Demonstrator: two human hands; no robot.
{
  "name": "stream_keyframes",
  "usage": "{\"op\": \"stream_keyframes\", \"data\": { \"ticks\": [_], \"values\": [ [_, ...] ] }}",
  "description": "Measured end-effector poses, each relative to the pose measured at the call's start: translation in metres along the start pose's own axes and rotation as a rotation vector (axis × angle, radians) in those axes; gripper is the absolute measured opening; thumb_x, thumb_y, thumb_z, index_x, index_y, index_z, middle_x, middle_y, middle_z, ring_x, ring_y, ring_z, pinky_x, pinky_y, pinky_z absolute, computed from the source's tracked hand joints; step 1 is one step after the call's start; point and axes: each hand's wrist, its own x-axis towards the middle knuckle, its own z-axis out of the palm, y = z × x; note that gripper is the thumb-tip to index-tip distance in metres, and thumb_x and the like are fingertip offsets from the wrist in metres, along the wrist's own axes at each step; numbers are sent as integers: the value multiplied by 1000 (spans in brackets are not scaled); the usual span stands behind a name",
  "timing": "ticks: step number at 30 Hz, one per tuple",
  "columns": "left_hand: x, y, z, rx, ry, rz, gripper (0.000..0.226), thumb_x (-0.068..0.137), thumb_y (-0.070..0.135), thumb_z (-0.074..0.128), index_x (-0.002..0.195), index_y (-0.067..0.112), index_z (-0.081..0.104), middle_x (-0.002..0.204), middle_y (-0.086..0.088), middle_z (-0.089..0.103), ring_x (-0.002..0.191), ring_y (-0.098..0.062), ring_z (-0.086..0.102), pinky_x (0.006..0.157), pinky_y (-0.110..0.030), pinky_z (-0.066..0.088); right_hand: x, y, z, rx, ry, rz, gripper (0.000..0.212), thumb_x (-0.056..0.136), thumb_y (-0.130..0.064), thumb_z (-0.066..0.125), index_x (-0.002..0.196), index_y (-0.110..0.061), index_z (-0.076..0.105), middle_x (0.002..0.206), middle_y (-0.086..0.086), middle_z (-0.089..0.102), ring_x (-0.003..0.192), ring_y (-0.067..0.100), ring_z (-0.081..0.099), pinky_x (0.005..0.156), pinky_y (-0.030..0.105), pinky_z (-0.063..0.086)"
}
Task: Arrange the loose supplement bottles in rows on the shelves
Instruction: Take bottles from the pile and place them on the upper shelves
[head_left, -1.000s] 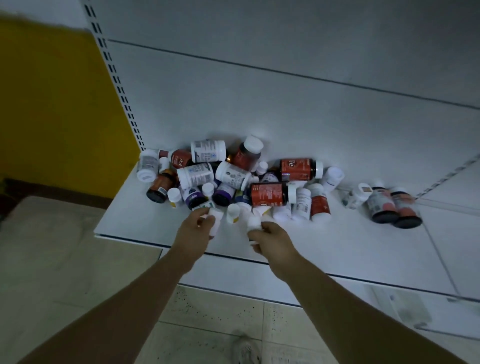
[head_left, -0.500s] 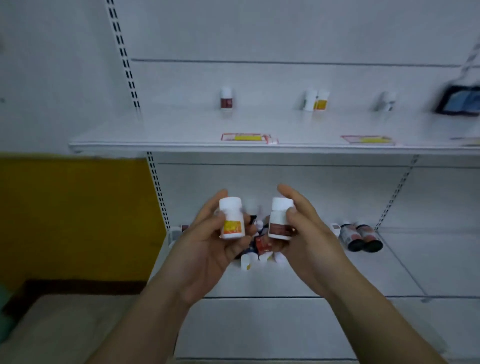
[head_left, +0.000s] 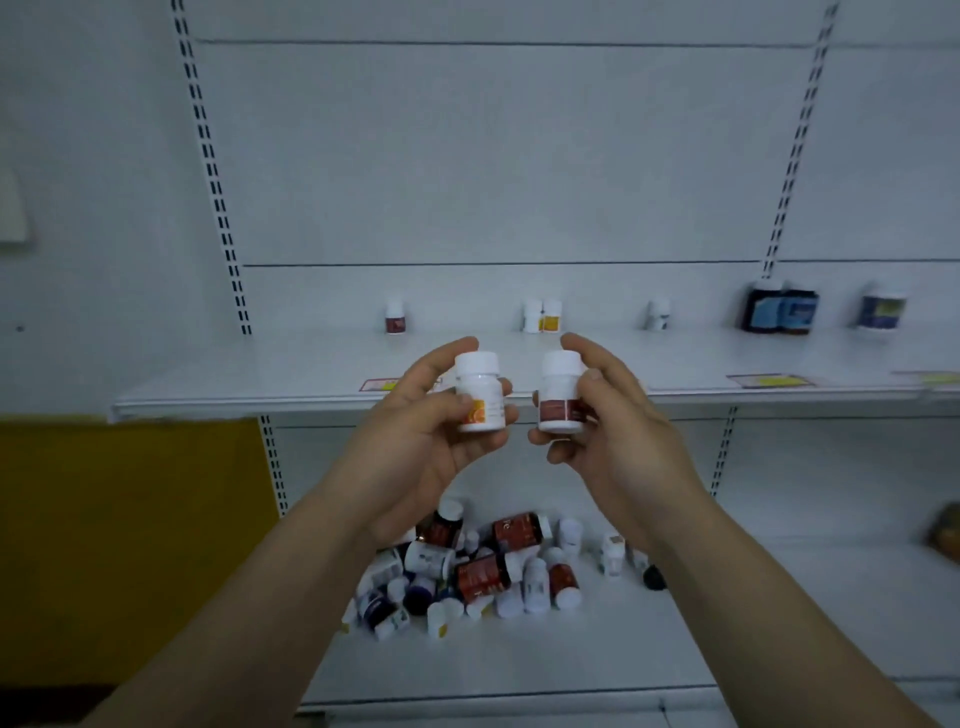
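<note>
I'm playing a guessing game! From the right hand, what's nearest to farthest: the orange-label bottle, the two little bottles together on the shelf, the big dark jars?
1. Orange-label bottle, in the left hand, just beside the right hand.
2. Two little bottles, behind, at the back of the shelf.
3. Big dark jars, far off right.

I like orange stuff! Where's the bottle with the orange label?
Head view, middle: the left hand holds the orange-label bottle upright, just left of the red-label bottle in the right hand.
</note>
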Motion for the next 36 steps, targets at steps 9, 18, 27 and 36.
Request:
{"op": "stream_keyframes", "data": {
  "ticks": [9, 18, 27, 36],
  "values": [
    [59, -31, 58, 202, 33, 36, 47, 85, -16, 45, 111, 21, 58, 99, -13, 62, 91, -26, 64, 72, -30, 58, 34, -30, -78, -91, -45, 18, 38, 97, -11, 40, 107, -39, 64, 89, 4, 71, 72, 22, 62, 59, 31, 45],
    [142, -33, 37, 857, 100, 10, 45, 80, -5, 63, 111, 26, 53, 108, 1, 62, 79, -14, 59, 66, -23, 46, 121, -15, -102, -355, -63, 24, 35, 92, -11, 52, 113, -39, 54, 95, 5, 67, 75, 17, 68, 60, 26, 50],
    [251, -58, -5, 1249, -12, 22, 46, 83, 6, 65, 116, 27, 42, 101, 3, 53, 81, -18, 59, 65, -22, 46, 223, 17, -112, -968, -144, 91, 38, 85, -15, 66, 112, -26, 42, 104, 8, 61, 92, 24, 61, 78, 32, 47],
    [318, -73, -22, 1411, 64, 46, 42, 83, 9, 65, 118, 20, 44, 100, -8, 64, 85, -24, 58, 78, -31, 45, 274, 32, -126, -1186, -206, 94, 47, 87, -20, 67, 122, -21, 35, 102, 6, 53, 83, 20, 51, 69, 26, 38]
  ]
}}
